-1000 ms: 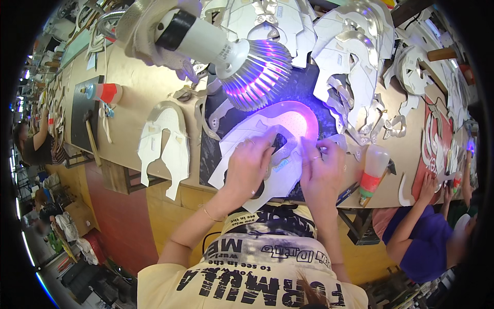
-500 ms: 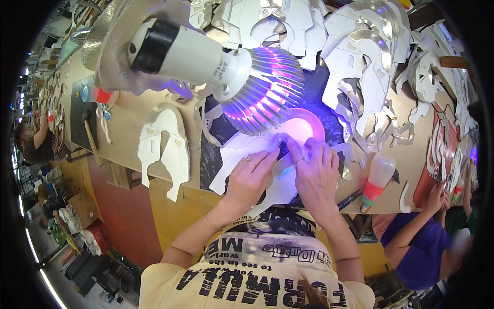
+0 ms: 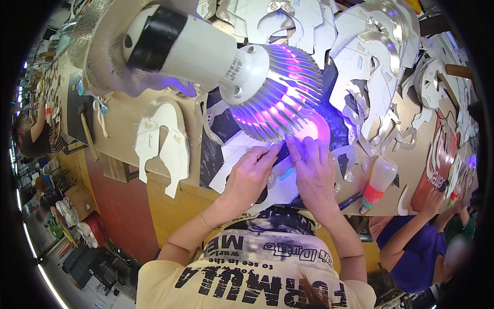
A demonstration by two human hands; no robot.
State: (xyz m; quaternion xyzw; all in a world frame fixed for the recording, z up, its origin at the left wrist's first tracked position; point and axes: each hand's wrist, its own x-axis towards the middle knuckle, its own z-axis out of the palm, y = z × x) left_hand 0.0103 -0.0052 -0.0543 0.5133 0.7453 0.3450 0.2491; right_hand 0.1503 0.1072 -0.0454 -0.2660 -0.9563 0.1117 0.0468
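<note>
Beneath a finned lamp that glows purple, a white shoe upper lies on a dark board, its rounded toe lit pink. My left hand pinches its inner edge, thumb and fingers closed together. Beside it my right hand is also closed on the upper, fingertips bent onto the strip between the two hands. The fingertips partly cover the spot being held, and the lamp hides some of the upper's far side.
Another white upper lies to the left, near a hammer. Stacked uppers fill the back right. A squeeze bottle with a red band lies at the right, before a co-worker in a purple top.
The whole view has shifted slightly, so the lamp appears larger and further right, covering more of the lit toe. Both hands stay on the upper, with the right fingertips bent slightly differently.
</note>
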